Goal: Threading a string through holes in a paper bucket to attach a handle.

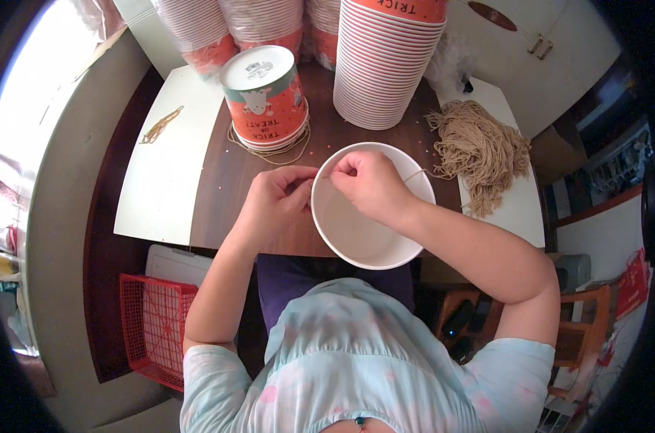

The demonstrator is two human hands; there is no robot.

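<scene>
A white paper bucket stands at the table's near edge with its mouth facing up toward me. My right hand reaches inside it, thumb and fingers pinched together close to the left wall. A thin tan cord runs from behind this hand over the bucket's right rim. My left hand is outside, against the left rim, with thumb and forefinger closed opposite the right fingertips. What lies between the left fingertips is hidden. To the right, a loose heap of tan cords lies on the table.
An upturned orange printed bucket stands at the back left, with cords looped around its base. A tall stack of buckets rises behind mine, near plastic-wrapped stacks. A few cords lie far left. A red basket sits below.
</scene>
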